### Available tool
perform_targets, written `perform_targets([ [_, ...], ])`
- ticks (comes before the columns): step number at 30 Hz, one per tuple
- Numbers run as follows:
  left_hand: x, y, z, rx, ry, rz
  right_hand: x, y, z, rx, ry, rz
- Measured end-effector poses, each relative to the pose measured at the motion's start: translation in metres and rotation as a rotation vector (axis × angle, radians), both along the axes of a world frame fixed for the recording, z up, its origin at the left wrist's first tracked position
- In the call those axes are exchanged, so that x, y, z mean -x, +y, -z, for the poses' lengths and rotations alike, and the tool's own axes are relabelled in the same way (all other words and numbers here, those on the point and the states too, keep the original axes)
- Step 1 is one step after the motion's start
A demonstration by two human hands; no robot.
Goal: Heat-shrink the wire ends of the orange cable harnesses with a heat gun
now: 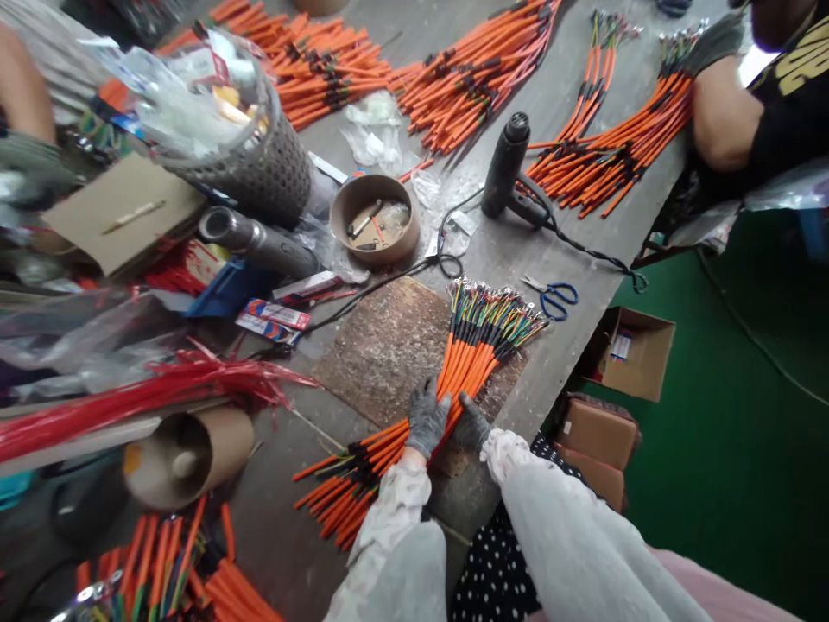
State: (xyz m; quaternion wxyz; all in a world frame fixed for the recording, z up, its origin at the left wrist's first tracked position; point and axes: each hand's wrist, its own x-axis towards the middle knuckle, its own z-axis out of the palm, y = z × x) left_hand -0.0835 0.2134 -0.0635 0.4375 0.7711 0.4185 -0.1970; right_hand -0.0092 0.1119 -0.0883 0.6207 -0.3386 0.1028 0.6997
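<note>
A thick bundle of orange cables (465, 361) lies across a worn brown board (382, 345), its ends with thin multicoloured wires and metal terminals fanned toward the far side. My left hand (427, 418), in a grey glove, is closed over the middle of the bundle. Beside it, my right hand (471, 423), gloved too, grips the bundle's right side, its fingers partly hidden by the cables. The black-banded orange tails spread out to the lower left of my left hand. Blue-handled scissors (555, 299) rest just beyond the wire ends.
Beyond the board are a heat gun (509, 168) with a twisted cord, a round cardboard tub (376, 246) and a filled wicker basket (272, 164). More orange cable bundles (453, 86) lie farther back. Co-workers' gloved hands (716, 43) show at both upper sides. Red ties (213, 380) lie left.
</note>
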Motion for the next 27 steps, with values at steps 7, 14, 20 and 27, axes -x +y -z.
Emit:
perform_targets([
  [7, 0.051, -0.045, -0.006, -0.423, 0.115, 0.079, -0.004, 0.005, 0.0, -0.086, -0.194, -0.103],
  [14, 0.036, -0.036, 0.013, -0.505, 0.211, 0.031, -0.053, -0.01, -0.032, -0.161, -0.737, -0.52],
  [20, 0.03, -0.037, 0.011, -0.505, 0.281, 0.029, -0.174, 0.068, -0.066, -0.287, -1.427, -0.845],
  [27, 0.026, -0.043, 0.016, -0.503, 0.283, -0.034, -0.256, 0.199, -0.032, -0.506, -1.898, -1.386],
])
